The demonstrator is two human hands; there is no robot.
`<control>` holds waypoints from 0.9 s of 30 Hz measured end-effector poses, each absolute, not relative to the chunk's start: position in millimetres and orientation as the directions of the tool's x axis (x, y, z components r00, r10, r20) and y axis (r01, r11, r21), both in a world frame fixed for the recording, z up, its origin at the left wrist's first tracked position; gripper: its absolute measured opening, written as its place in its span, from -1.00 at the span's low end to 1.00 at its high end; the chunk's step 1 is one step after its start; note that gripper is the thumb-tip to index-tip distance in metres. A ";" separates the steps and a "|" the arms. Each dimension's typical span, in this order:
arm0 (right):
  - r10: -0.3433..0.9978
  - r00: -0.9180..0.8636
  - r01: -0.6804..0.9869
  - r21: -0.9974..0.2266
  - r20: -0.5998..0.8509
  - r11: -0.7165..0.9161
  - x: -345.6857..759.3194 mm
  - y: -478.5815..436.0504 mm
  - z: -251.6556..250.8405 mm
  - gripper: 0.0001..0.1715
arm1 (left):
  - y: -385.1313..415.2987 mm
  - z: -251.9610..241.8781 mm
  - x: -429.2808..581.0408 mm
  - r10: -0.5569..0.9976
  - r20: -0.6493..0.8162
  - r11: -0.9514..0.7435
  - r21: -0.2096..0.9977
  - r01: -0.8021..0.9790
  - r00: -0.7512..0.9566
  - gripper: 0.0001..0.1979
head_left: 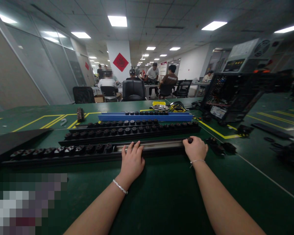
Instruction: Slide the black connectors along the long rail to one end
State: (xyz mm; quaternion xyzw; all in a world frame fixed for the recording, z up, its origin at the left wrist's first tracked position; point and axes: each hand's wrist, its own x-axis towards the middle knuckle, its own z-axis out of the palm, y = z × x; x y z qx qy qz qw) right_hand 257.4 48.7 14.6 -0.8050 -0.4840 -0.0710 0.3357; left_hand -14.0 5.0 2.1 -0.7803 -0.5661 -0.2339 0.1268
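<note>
- Left hand (133,160): open grip on the rail (164,145).
- Right hand (196,150): grip pinching a dark part (190,140), seemingly positioning it.
- Next probably calls for steady alignment.

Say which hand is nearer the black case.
Right. The right hand is at the front rail, front-left of the black case; the left hand rests farther left on the rail.

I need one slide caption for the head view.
Left hand and right hand at a long black rail part-filled with dark modules, a blue rail behind, on a green table.
</note>
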 end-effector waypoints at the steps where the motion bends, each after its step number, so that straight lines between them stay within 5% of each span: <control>1: 0.732 0.520 0.829 -0.467 0.440 -0.308 259.1 48.7 14.8 -0.58 | 4.9 1.9 -14.0 0.824 0.509 -0.328 0.069 0.942 0.250 -0.58; 27: 0.698 0.565 0.768 -0.591 0.441 -0.249 288.0 49.4 13.1 -0.55 | 3.6 3.5 -14.3 0.823 0.509 -0.328 0.061 0.943 0.254 -0.58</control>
